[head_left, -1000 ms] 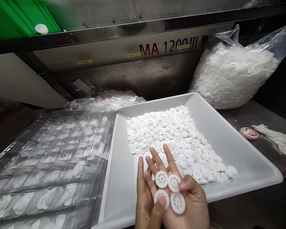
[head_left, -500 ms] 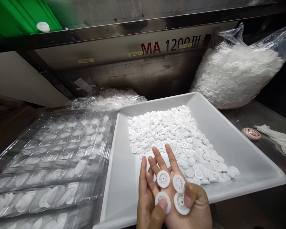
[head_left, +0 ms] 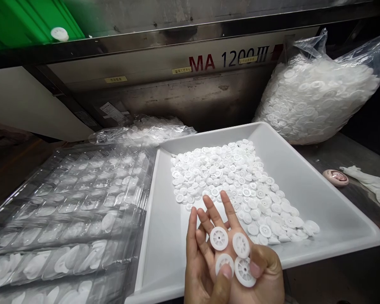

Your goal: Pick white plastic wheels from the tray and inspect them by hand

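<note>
Wheel of round white plastic [head_left: 222, 259] sliding closer, left hand [head_left: 199, 270] gripping it; right hand [head_left: 230, 246] holding three others [head_left: 241, 245] palm-up, group tightening.

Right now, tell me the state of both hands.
Left hand: open, thumb on the lower-left disc.
Right hand: open, palm up, holding four discs, thumb at the lower-right disc.

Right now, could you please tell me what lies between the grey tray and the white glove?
In the head view, a small round pink object lies on the dark surface between the grey tray and the white glove.
</note>
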{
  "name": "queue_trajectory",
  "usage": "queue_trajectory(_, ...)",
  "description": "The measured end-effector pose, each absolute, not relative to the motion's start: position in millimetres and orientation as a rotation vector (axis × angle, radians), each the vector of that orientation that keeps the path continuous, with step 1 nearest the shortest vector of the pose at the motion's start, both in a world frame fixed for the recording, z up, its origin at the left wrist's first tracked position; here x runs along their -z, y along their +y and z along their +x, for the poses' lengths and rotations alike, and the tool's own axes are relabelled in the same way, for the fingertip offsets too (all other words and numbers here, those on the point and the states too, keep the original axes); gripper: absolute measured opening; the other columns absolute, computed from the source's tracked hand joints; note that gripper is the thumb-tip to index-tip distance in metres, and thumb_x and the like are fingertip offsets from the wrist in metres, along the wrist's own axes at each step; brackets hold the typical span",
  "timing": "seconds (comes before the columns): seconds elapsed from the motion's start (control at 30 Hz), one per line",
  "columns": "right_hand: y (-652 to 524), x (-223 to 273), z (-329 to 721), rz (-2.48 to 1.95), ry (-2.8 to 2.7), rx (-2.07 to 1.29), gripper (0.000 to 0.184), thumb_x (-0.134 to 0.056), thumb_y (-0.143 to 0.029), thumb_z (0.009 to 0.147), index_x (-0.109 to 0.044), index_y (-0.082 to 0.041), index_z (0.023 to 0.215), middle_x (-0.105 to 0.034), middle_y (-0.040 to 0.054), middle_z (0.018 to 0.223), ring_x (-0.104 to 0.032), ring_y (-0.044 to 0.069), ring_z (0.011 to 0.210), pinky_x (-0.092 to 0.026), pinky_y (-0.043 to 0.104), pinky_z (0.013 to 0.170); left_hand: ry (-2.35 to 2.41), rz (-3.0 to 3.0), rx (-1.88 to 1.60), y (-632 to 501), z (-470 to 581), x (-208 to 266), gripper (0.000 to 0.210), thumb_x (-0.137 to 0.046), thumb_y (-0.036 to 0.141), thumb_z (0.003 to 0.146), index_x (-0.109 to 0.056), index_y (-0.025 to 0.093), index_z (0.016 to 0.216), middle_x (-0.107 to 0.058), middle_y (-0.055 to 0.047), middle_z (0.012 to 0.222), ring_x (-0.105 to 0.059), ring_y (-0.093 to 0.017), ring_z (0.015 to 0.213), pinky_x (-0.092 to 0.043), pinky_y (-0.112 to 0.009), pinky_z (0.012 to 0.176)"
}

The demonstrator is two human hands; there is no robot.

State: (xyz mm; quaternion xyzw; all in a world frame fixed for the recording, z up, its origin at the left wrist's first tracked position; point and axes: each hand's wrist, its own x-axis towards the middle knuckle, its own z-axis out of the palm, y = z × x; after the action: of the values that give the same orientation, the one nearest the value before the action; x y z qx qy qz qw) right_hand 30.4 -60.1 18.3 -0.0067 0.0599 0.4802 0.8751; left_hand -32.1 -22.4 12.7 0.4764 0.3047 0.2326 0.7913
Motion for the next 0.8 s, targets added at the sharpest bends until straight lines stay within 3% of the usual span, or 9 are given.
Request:
queue_trajectory(0.17,-59.5,-19.6,29.6,-0.003,0.148,-0.985,0.09,-0.045,-0.01,0.044,-0.042,-0.024,0.133,-0.044,0.0084,0.139,-0.035,0.026,0.13,-0.019,0.056,0.105,0.625,0.998,-0.522,-21.8,-31.8,-13.7,0.068,-0.063,0.041,0.074,-0.027,0.049,0.131,-0.026,0.008,0.149,-0.027,-0.024,0.134,-0.037,-0.036,0.104)
queue_trajectory(0.43,-60.9,-18.7,30.4,-0.039,0.156,-1.015,0.091,-0.043,-0.008,0.04,-0.047,-0.028,0.129,-0.045,0.0069,0.138,-0.034,0.025,0.131,-0.018,0.057,0.105,0.601,0.972,-0.611,-21.7,-29.6,-3.9,0.067,-0.065,0.044,0.07,-0.034,0.049,0.129,-0.031,0.009,0.147,-0.022,-0.023,0.136,-0.027,-0.036,0.109)
queue_trajectory(0.63,-58.7,-19.2,28.9,-0.066,0.173,-0.999,0.084,-0.045,-0.011,0.044,-0.051,-0.025,0.127,-0.048,0.0094,0.135,-0.04,0.025,0.127,-0.013,0.049,0.109,0.663,0.971,-0.628,-24.0,-29.5,-3.7,0.06,-0.059,0.039,0.074,-0.036,0.047,0.129,-0.032,0.006,0.147,-0.024,-0.024,0.136,-0.028,-0.039,0.108)
queue_trajectory(0.8,-55.1,-14.0,26.4,0.001,0.167,-0.963,0.074,-0.043,-0.015,0.046,-0.059,-0.028,0.116,-0.056,0.0074,0.128,-0.048,0.023,0.121,-0.015,0.05,0.108,0.67,0.96,-0.636,-24.4,-25.4,-5.1,0.049,-0.048,0.036,0.08,-0.036,0.051,0.126,-0.041,0.002,0.141,-0.044,-0.029,0.124,-0.031,-0.048,0.104)
